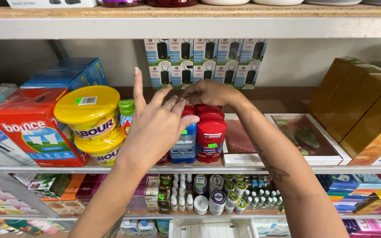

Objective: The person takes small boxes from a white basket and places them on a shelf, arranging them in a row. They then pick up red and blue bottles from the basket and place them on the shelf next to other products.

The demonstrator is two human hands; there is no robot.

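Note:
My left hand point(155, 123) is raised at the middle shelf, fingers spread, a ring on one finger, its palm against the row of deodorant sticks. A blue stick point(185, 145) stands just under its fingertips. My right hand point(208, 93) reaches over from the right, its fingers curled down on the tops of the red deodorant sticks point(210, 132) at the back of the row. Whether it grips one I cannot tell.
Left of the sticks lie stacked yellow-lidded tubs point(89, 112), a red box point(31, 128) and blue boxes point(69, 75). Flat picture boxes point(309, 136) and brown cartons point(362, 105) fill the right. Small white boxes point(206, 61) line the back. Lower shelves hold small bottles and tins point(217, 194).

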